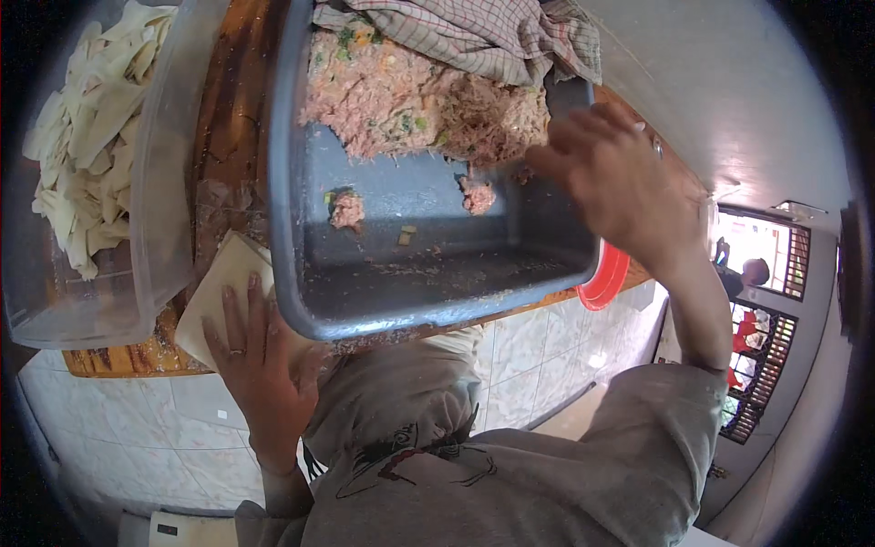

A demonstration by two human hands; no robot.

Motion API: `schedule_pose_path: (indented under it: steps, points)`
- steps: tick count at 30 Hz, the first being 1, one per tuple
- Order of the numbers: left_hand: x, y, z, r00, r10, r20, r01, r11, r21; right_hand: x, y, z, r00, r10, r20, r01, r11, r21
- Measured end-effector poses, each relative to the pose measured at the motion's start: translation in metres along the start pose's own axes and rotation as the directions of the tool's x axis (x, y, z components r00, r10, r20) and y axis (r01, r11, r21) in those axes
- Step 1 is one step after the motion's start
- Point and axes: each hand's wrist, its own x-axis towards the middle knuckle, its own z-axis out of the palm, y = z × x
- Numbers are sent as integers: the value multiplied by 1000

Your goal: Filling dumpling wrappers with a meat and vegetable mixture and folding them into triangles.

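My left hand (263, 349) lies spread on a stack of pale dough sheets (217, 301) at the table's near edge. Beside it stands a grey plastic tub (437, 311) holding minced meat mixed with chopped greens (389, 96). A checked cloth (478, 37) partly covers the meat. Two small lumps of meat (347, 209) sit apart on the tub's floor. My right hand (601, 171) is over the tub's right wall, blurred, with fingers bent; whether it holds anything is unclear.
At the left, a clear plastic container (160, 178) holds a heap of folded pale dough pieces (102, 137). Both containers stand on a wooden table (229, 123). A red plastic rim (605, 277) shows beneath the tub's right corner. Another person (745, 273) is far off by a window.
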Motion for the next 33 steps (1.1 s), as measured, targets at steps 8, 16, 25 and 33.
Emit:
schedule_pose_path:
  steps: [8, 16, 25, 33]
  points:
    - [3, 0, 1, 999, 31, -34, -33, 998, -54, -12, -22, 54, 997, -72, -10, 72, 996, 54]
    - [2, 0, 5, 988, 7, -154, -25, 994, -110, -2, -2, 18, 993, 121, 4, -120, 987, 103]
    - [6, 10, 9, 971, -49, -236, 22, 993, -114, 20, -37, -1, 975, 177, -138, -146, 968, 206]
    - [6, 8, 9, 968, -51, -247, 14, 988, -151, 59, -52, 89, 994, -46, 99, -47, 639, 768]
